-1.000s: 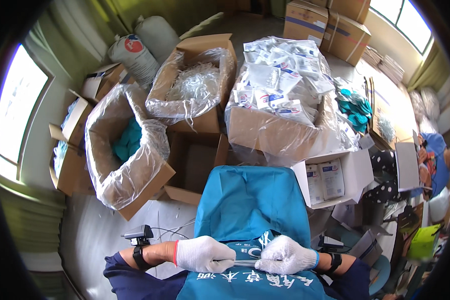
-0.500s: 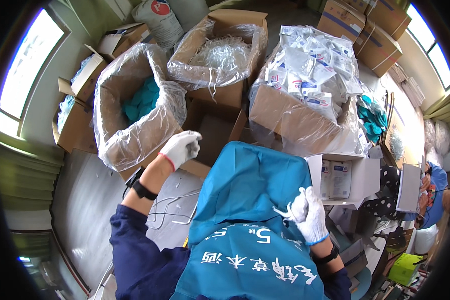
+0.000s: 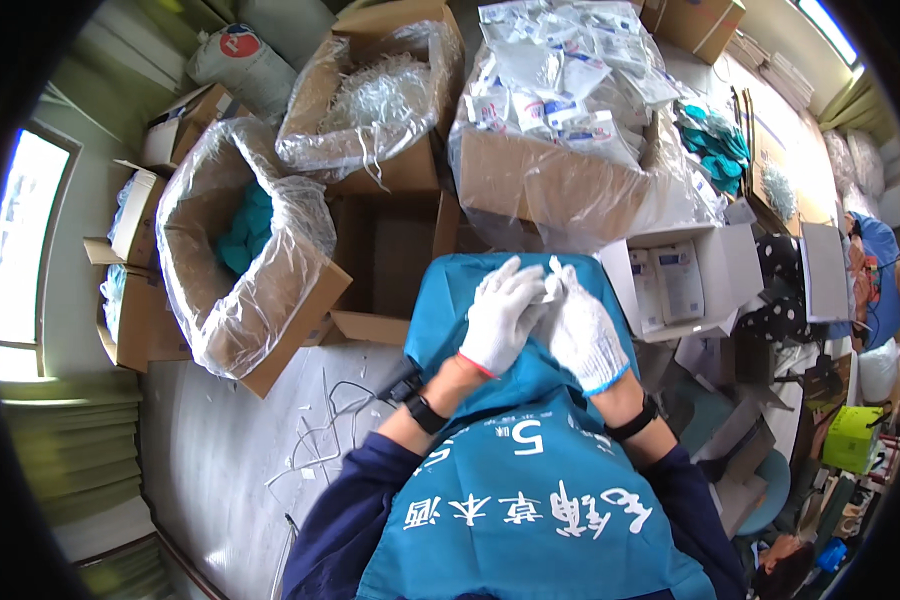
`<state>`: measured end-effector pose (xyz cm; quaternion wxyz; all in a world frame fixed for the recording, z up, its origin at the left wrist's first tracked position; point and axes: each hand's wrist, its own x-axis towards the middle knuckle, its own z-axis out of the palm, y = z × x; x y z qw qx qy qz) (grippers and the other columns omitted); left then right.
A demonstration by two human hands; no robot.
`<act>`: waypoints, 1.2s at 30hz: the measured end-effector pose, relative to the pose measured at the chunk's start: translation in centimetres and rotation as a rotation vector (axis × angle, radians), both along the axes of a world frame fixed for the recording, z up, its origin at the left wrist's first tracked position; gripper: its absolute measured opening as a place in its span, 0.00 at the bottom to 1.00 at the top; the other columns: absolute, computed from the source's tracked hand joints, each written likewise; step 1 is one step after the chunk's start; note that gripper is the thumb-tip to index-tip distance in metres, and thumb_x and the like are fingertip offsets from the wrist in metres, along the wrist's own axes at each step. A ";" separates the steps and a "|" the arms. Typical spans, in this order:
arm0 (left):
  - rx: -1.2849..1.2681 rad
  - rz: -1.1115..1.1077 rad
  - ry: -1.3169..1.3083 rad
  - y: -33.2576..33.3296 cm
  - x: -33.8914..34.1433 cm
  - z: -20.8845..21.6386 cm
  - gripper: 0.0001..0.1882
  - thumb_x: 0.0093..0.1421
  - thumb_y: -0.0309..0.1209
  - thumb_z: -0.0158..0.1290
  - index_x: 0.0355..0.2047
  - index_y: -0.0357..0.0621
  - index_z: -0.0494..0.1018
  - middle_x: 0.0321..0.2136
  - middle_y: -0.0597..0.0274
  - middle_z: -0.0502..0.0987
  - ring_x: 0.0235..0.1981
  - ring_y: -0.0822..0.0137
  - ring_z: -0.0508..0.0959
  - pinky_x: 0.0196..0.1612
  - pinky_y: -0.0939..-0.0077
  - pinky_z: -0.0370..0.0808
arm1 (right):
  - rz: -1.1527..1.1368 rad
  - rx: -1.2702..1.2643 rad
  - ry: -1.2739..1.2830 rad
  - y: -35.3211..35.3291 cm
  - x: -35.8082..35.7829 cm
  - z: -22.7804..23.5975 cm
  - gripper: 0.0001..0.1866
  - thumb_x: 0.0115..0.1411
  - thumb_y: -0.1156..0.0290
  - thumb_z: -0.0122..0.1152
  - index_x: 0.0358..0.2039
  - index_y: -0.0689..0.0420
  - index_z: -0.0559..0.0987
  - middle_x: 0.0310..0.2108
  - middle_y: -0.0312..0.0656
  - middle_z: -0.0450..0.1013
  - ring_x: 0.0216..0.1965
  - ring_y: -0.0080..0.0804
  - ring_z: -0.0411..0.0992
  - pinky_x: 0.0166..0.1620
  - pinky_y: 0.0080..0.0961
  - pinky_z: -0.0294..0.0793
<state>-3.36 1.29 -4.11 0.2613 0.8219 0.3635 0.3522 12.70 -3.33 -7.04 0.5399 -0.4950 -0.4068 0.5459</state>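
Observation:
Both hands wear white knit gloves and meet above the lap of the teal apron (image 3: 470,480). My left hand (image 3: 502,315) has a red cuff edge; its fingers point away from me and close in against the other hand. My right hand (image 3: 580,330), with a blue cuff edge, is closed, its fingertips beside the left ones. A small whitish bit seems to sit between the fingers, but white gloves hide what it is. Just right of the hands, an open white carton (image 3: 675,280) holds white printed packets (image 3: 678,278).
Ahead stand a plastic-lined box (image 3: 290,310) with teal cloth pieces, a box (image 3: 390,165) of pale shredded filler, and a large box (image 3: 545,180) heaped with white packets. An open brown box (image 3: 385,255) sits between them. Loose white strips (image 3: 320,435) lie on the floor.
My left hand has come from beside the lined box to meet my right hand over the apron. The right hand, earlier holding thin white strips, has moved forward and left. The view has shifted.

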 end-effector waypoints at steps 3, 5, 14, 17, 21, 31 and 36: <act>-0.021 0.042 -0.113 -0.8 -0.3 -0.7 0.10 0.56 0.24 0.57 0.39 0.47 0.79 0.45 0.59 0.81 0.57 0.47 0.74 0.59 0.58 0.69 | 0.033 -0.276 0.962 -0.6 -1.1 0.4 0.19 0.73 0.53 0.46 0.55 0.51 0.71 0.43 0.39 0.72 0.49 0.36 0.71 0.59 0.41 0.68; -0.026 0.043 -0.115 -1.7 -0.8 -1.6 0.11 0.55 0.20 0.55 0.38 0.47 0.79 0.42 0.58 0.81 0.52 0.47 0.77 0.55 0.61 0.72 | 0.032 -0.424 1.144 -1.5 -1.5 2.7 0.21 0.72 0.52 0.48 0.55 0.53 0.71 0.49 0.44 0.71 0.53 0.41 0.70 0.60 0.43 0.68; -0.302 0.191 0.070 14.9 -6.3 6.8 0.11 0.67 0.25 0.45 0.33 0.39 0.77 0.27 0.50 0.80 0.30 0.61 0.81 0.33 0.67 0.74 | -0.190 -0.616 1.021 -6.0 1.4 -1.1 0.13 0.67 0.66 0.57 0.46 0.62 0.73 0.48 0.52 0.73 0.48 0.45 0.74 0.48 0.37 0.78; 0.172 0.449 0.475 26.9 -9.9 10.8 0.31 0.61 0.52 0.55 0.53 0.39 0.70 0.44 0.39 0.78 0.47 0.40 0.78 0.50 0.49 0.73 | -0.240 -0.669 0.971 -6.4 1.5 -0.7 0.11 0.68 0.67 0.56 0.44 0.62 0.74 0.46 0.52 0.74 0.44 0.44 0.75 0.44 0.36 0.78; 0.291 0.752 0.634 34.5 -10.8 13.4 0.51 0.50 0.61 0.62 0.61 0.32 0.61 0.58 0.38 0.70 0.60 0.46 0.71 0.61 0.57 0.69 | -0.292 -0.649 0.972 -7.1 2.1 0.3 0.11 0.69 0.67 0.55 0.41 0.62 0.75 0.41 0.52 0.75 0.39 0.42 0.76 0.40 0.35 0.78; -0.154 0.226 0.518 12.8 -8.1 -9.7 0.18 0.59 0.34 0.56 0.48 0.40 0.76 0.49 0.48 0.77 0.52 0.48 0.76 0.58 0.59 0.71 | -0.404 -0.341 0.006 -6.1 14.2 0.5 0.14 0.67 0.63 0.54 0.32 0.60 0.80 0.26 0.38 0.77 0.30 0.25 0.76 0.33 0.22 0.74; -0.070 0.287 0.626 5.7 -7.5 -14.3 0.27 0.62 0.35 0.53 0.60 0.41 0.67 0.62 0.47 0.67 0.62 0.48 0.67 0.64 0.58 0.66 | -0.180 -0.513 -0.913 -2.2 23.1 -5.9 0.24 0.62 0.53 0.58 0.43 0.65 0.78 0.35 0.52 0.79 0.39 0.48 0.78 0.45 0.37 0.76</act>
